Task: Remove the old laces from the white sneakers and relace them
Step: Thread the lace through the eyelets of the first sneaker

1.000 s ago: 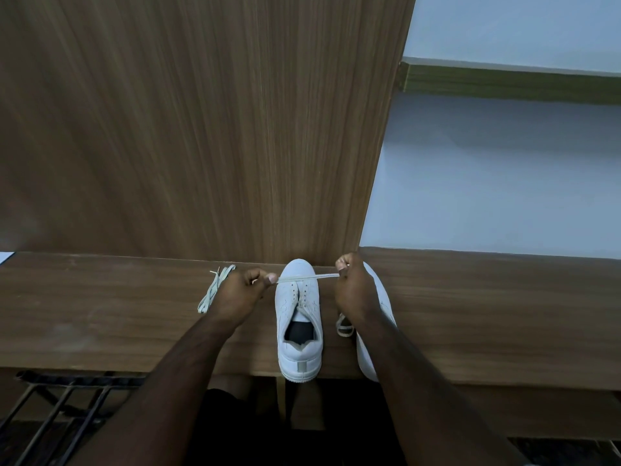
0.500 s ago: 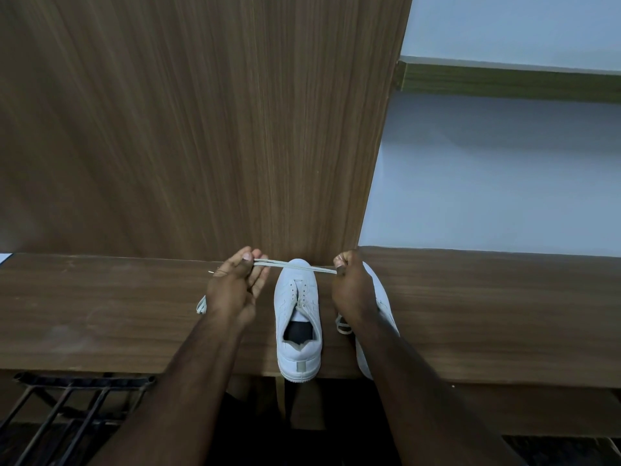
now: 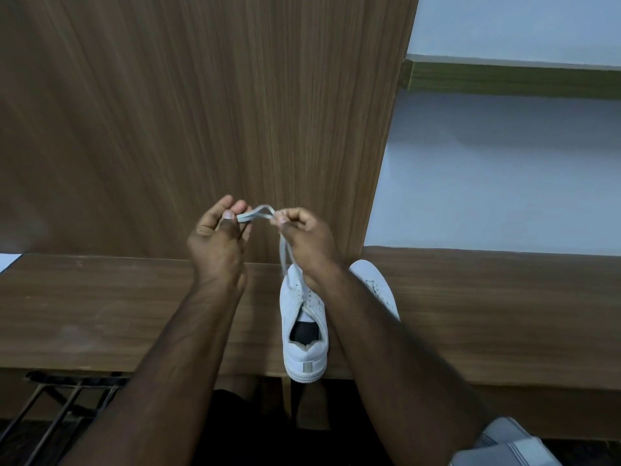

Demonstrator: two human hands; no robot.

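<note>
left hand (image 3: 218, 243): raised above the bench (image 3: 117, 307), thumb and fingertips pinching one end of the lace (image 3: 255, 213).
lace: a short loop between the two hands, then running down from the right hand to the toe of the near sneaker (image 3: 304, 327).
right hand (image 3: 305, 237): close beside the left, fingers curled, pinching the lace.
near sneaker: on the bench below the right hand, heel at the front edge.
second sneaker (image 3: 378, 287): right of the right forearm, partly hidden.
</note>
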